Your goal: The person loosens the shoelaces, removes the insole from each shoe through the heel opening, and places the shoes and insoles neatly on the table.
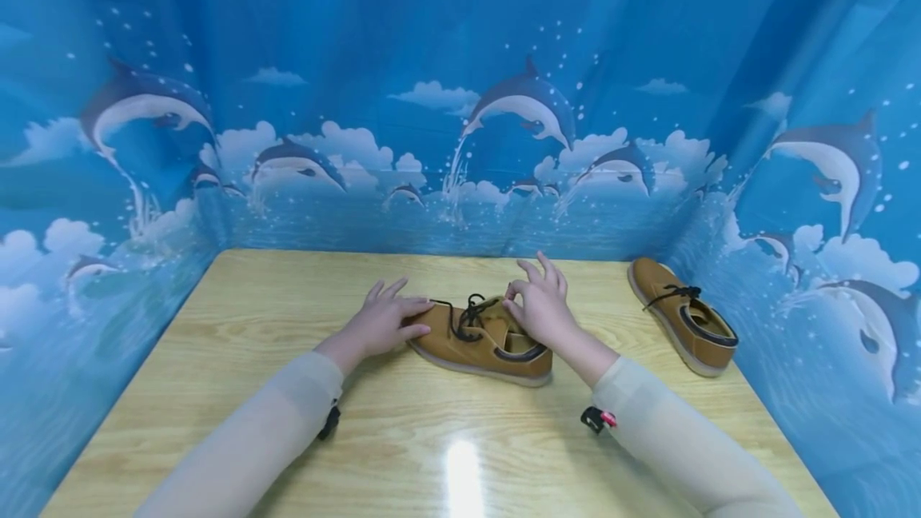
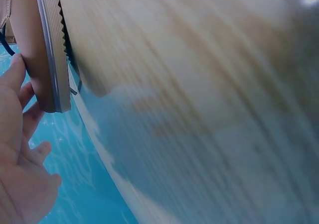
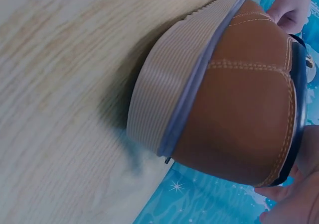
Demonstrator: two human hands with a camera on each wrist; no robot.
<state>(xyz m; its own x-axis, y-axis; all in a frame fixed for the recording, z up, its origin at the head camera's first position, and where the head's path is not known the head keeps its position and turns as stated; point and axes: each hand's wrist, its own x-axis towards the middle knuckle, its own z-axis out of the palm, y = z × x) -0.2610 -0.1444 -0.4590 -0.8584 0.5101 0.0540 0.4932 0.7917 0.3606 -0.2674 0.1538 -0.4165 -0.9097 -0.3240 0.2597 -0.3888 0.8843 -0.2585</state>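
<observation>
A tan leather shoe [image 1: 460, 340] with black laces [image 1: 471, 318] and a pale ribbed sole lies sole-down on the table, toe to the left. My left hand [image 1: 377, 324] holds the toe, thumb on the near side and fingers on the far side. In the left wrist view the thumb rests against the brown toe [image 2: 35, 59]. Over the shoe's opening, my right hand [image 1: 543, 306] pinches the tongue [image 1: 494, 312] between thumb and forefinger, other fingers raised. The right wrist view shows the stitched heel [image 3: 239, 114]; the pinching fingertips are hidden there.
The matching tan shoe [image 1: 679, 314] lies at the table's right edge, its black laces tied. A blue curtain with dolphins [image 1: 432, 142] hangs behind and along both sides of the wooden table [image 1: 288, 286].
</observation>
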